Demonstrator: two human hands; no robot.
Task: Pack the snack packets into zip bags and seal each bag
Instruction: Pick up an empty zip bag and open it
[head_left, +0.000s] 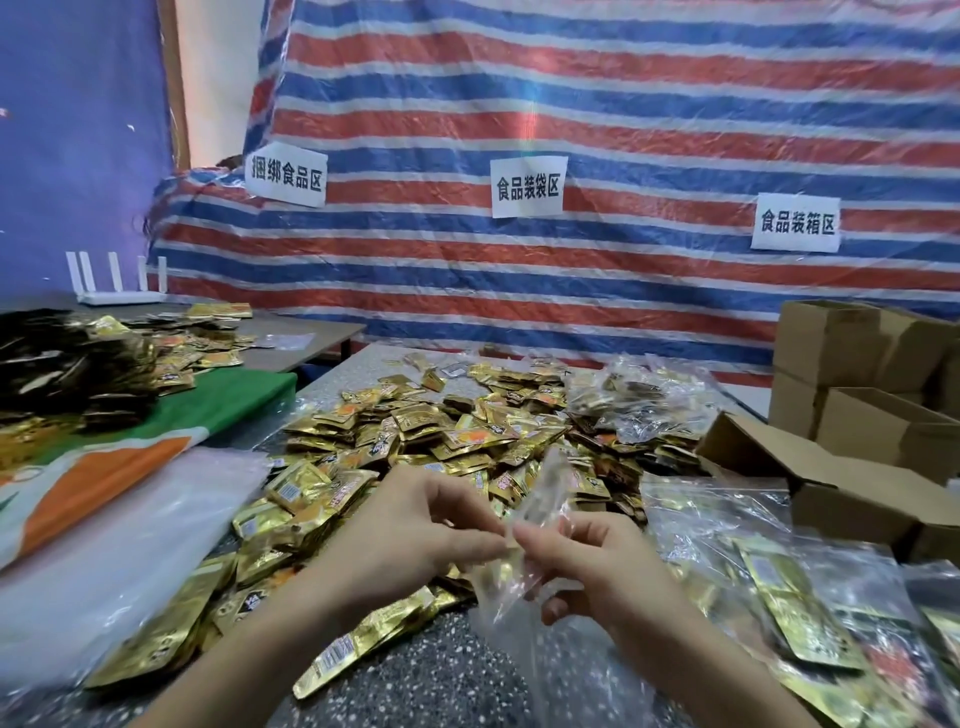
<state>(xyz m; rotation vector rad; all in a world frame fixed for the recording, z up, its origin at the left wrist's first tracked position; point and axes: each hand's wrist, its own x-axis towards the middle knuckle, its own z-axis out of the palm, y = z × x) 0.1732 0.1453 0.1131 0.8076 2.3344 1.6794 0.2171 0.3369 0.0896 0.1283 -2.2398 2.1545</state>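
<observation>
Just in front of the heap of snack packets (441, 426) on the bench (441, 670), the left hand (415, 525) and right hand (597, 566) each pinched the mouth of a clear zip bag (545, 483) between curled fingers (488, 540). Whether it held anything could not be told. The step looked like parting the zip, best done by rubbing the lips apart gently so the thin film would not tear. Filled bags (779, 571) lay right of the heap.

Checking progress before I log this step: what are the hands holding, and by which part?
A clear zip bag. Left hand and right hand both pinch it at one edge, close together.
</observation>
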